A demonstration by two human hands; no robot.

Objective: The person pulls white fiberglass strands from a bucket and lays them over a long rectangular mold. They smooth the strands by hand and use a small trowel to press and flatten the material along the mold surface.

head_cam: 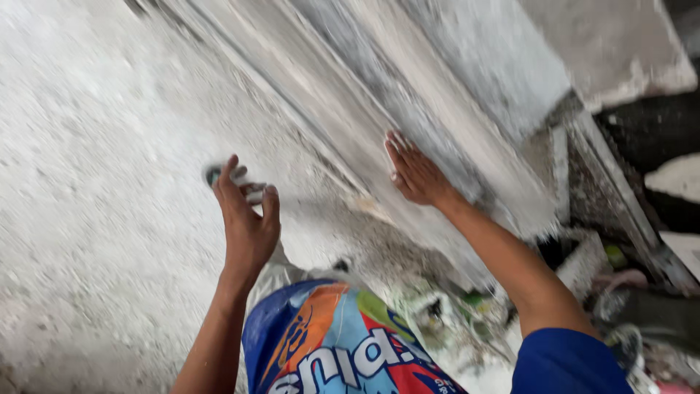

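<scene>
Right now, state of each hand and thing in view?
Left hand: raised, fingers curled in a grip on a small blurred object with a dark green edge.
Right hand: open, palm flat against the pale dusty stone slab.
Stone slab: leaning at a slant.
Blue, orange and red printed plastic bag: below the hands, crumpled.

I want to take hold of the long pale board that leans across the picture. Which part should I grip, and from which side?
Grip the long pale board by its lower long edge, coming from below. It lies tilted, with broad flat faces, so only the edges offer purchase. The right hand lies flat on its face, merely steadying it.
</scene>
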